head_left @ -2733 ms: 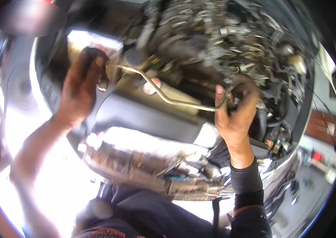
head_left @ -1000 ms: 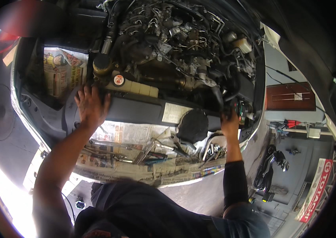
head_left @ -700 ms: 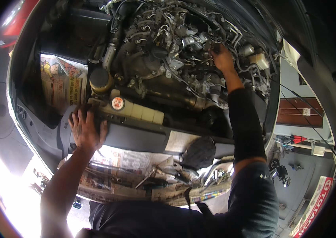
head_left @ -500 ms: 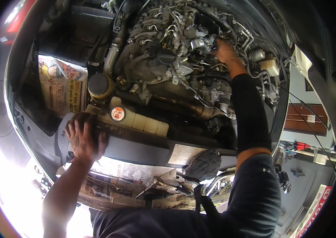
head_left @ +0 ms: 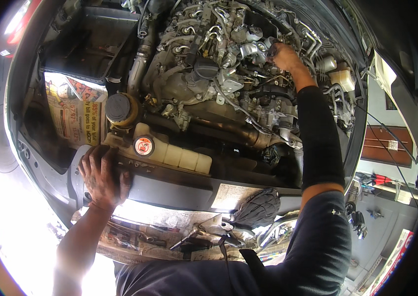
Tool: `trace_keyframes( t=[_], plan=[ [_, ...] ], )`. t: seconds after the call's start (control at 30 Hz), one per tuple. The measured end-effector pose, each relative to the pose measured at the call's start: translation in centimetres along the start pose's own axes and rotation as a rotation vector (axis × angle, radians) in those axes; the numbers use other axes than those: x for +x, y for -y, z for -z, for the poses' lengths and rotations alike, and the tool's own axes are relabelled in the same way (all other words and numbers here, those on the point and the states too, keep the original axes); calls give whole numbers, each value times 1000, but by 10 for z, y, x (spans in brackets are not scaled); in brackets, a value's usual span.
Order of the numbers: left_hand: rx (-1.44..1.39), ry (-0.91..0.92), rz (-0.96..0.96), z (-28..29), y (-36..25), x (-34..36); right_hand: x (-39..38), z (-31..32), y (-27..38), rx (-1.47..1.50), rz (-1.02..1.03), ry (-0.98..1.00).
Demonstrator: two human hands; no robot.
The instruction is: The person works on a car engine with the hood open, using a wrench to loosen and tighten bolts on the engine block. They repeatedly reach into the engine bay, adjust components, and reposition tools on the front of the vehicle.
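Observation:
My left hand [head_left: 101, 178] lies on the grey front panel [head_left: 179, 186] of an open engine bay, fingers stretched over its top edge, holding nothing. Just beyond it are a pale plastic coolant reservoir [head_left: 184, 157] with a labelled cap [head_left: 143, 145] and a round dark cap [head_left: 118, 108]. My right arm, in a black sleeve, reaches across the engine [head_left: 184, 84]. At its far right, my right hand [head_left: 288, 58] closes its fingers round a small dark part whose kind I cannot make out. Silvery metal fittings [head_left: 251, 49] are beside those fingers.
Newspaper [head_left: 164, 215] with hand tools [head_left: 194, 234] lies along the front, near a dark glove [head_left: 257, 207]. An open black box [head_left: 90, 44] sits at the far left. A white fluid tank [head_left: 342, 79] and a thin rod [head_left: 391, 133] are at the right.
The view has shifted slightly. My right hand is a little farther forward, still at the same dark part. My left hand keeps its place on the panel.

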State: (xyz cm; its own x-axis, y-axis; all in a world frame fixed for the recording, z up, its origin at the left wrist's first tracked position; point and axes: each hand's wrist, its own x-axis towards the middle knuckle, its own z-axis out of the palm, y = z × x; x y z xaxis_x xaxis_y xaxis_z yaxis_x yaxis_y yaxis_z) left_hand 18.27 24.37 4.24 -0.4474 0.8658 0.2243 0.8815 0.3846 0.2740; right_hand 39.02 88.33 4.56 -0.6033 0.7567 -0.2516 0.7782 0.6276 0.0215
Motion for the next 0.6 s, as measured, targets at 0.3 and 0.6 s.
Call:
trace_keyframes(
  t=[0.3,0.6],
  plan=[
    [9,-19,-1,-2,0,0,-10,0,-8,25,176,-64],
    [29,-24,-12,-1,0,0,-5,-4,-10,98,61,-22]
  ],
)
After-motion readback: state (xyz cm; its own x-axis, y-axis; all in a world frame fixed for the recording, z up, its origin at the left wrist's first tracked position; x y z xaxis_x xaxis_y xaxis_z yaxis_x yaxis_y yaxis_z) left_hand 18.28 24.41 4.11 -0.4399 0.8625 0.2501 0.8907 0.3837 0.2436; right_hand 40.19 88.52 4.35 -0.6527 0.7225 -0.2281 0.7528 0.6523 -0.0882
